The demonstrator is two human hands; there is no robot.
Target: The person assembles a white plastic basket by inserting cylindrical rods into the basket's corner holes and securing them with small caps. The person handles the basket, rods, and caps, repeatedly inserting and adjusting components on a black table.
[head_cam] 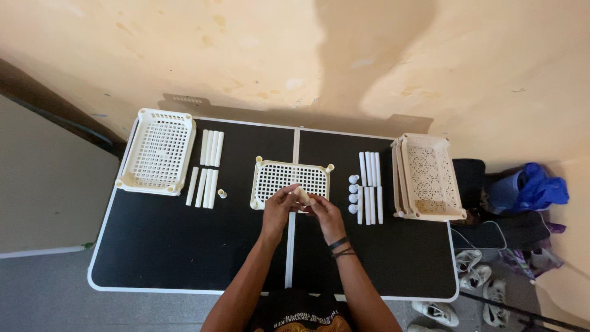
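The left hand [278,205] and the right hand [324,211] meet over the middle of the black counter [160,246]. Both hands pinch one small cream connector piece [302,195] between their fingertips, just above the near edge of the perforated cream tray [290,179].

The tray lies flat at the counter's centre, with short corner sockets standing up at its corners. The hands cover part of its near rim.

To the left of the tray lie two groups of white tubes [211,147], side by side, with a single small cap [222,193] just beside the nearer group. A cream basket [157,151] sits at the far left edge.

To the right of the tray lie more white tubes [370,187], with a column of small round caps [353,193] next to them. A stack of cream baskets [427,177] stands at the right edge.

Shoes [476,267] and a blue bag [531,187] lie on the floor, right of the counter.
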